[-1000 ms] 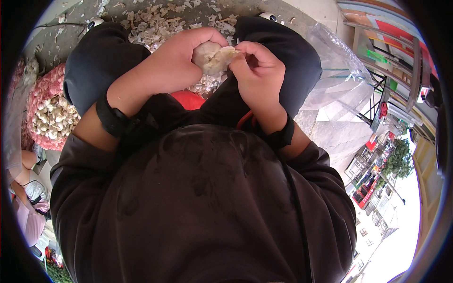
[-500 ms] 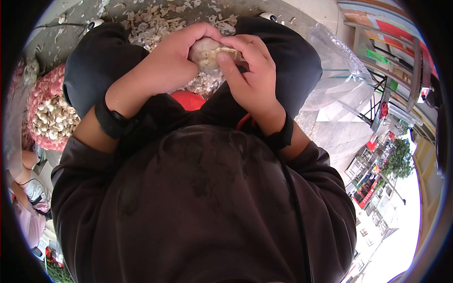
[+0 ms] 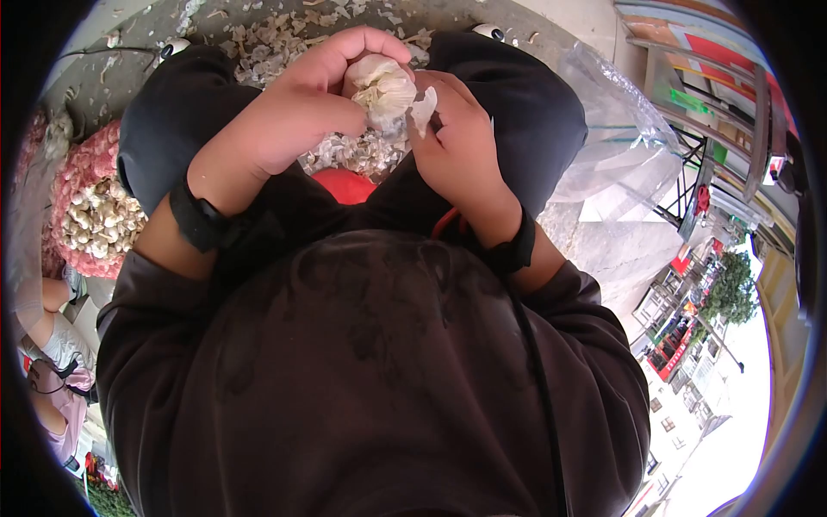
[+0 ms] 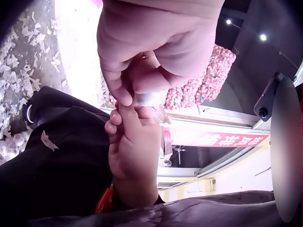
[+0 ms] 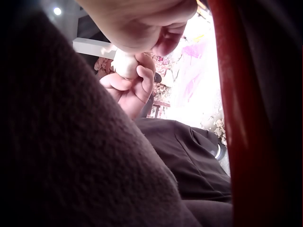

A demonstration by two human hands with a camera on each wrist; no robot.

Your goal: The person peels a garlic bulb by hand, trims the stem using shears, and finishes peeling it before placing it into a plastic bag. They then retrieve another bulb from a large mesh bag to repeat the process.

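My left hand (image 3: 314, 108) grips a whitish garlic bulb (image 3: 384, 90), its fingers curled over the far side and its thumb along the near side. Close against the bulb's right side is my right hand (image 3: 461, 142), with a pale flake of garlic skin (image 3: 424, 110) pinched at its thumb. In the left wrist view, the left hand (image 4: 158, 42) hangs over the right hand (image 4: 135, 156), whose thumb meets its fingers; the bulb is mostly hidden there. The right wrist view shows the bulb (image 5: 125, 65) between the left hand's fingers, just under the right hand (image 5: 147, 23).
Garlic skins (image 3: 357, 153) lie heaped between the knees, and more are scattered over the floor (image 3: 138, 82). A pink net sack (image 3: 82, 159) filled with garlic bulbs (image 3: 102, 215) stands at the left. Clear plastic (image 3: 616, 146) hangs beside the right knee. Another person (image 3: 65, 345) sits at far left.
The bulb has turned in the left hand and risen slightly, showing a paler side. The right hand has drawn down off the bulb's face, and a loose skin flake now shows at its thumb.
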